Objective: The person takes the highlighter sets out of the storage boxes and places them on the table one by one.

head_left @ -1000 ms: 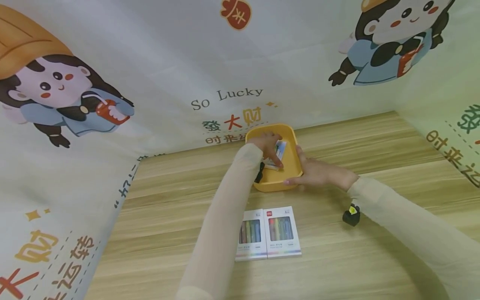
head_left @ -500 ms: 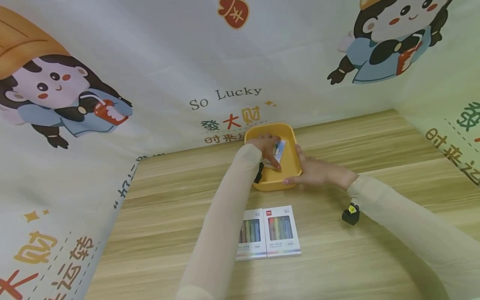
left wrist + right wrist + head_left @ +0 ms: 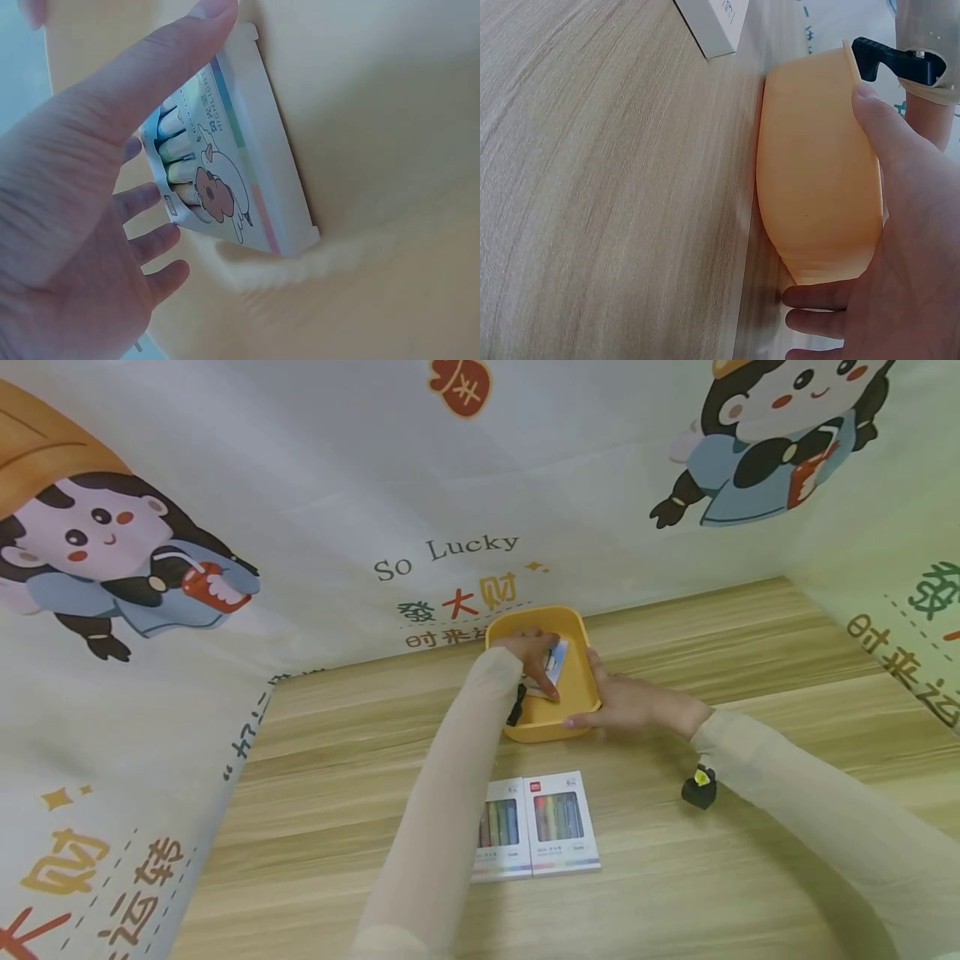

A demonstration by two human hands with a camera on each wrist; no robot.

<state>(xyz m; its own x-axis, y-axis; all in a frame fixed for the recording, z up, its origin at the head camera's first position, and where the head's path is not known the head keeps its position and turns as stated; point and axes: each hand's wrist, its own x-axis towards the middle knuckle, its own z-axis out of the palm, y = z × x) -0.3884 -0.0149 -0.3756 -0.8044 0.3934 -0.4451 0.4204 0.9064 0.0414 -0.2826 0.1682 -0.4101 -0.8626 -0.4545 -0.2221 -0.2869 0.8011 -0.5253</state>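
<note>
Inside a yellow plastic bin [image 3: 547, 732], my left hand [image 3: 532, 656] holds a flat box of highlighters [image 3: 214, 157], thumb on one side and fingertips at the opposite edge. In the left wrist view the box stands tilted near the bin's floor, its front showing a cartoon duck and a window with pastel pens. My right hand [image 3: 633, 703] grips the bin from the right, its thumb on the near corner of the rim and its fingers spread along the outer wall [image 3: 817, 165]. Part of the box is hidden under my left hand.
Two white boxes of coloured sticks lie side by side on the wooden table [image 3: 337, 793] in front of the bin: a right box [image 3: 562, 822] and a left box [image 3: 506, 831], partly behind my left forearm. A printed cloth backdrop [image 3: 315, 485] rises just behind the bin.
</note>
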